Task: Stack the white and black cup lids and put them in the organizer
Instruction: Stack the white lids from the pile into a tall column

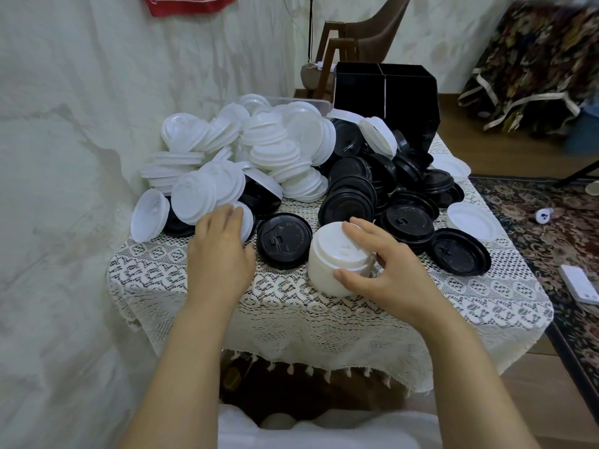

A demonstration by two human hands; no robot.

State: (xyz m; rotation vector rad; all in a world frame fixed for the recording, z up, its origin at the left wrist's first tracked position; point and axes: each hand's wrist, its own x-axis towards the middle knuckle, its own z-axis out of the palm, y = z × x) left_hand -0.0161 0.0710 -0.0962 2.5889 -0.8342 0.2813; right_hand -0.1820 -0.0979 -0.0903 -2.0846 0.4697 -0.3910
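Head view: the right hand (382, 264) grips the upright white stack (334, 267), thumb in front, fingers over its top. Left of that stack the left hand (220, 244) touches a loose white lid (248, 223) (pinched or not, I cannot tell); the organizer (385, 98) stands well behind.

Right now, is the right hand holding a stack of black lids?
No, the right hand grips a stack of white lids standing on the lace tablecloth.

head cam | looks forward and down | close over table (291, 319) | single view
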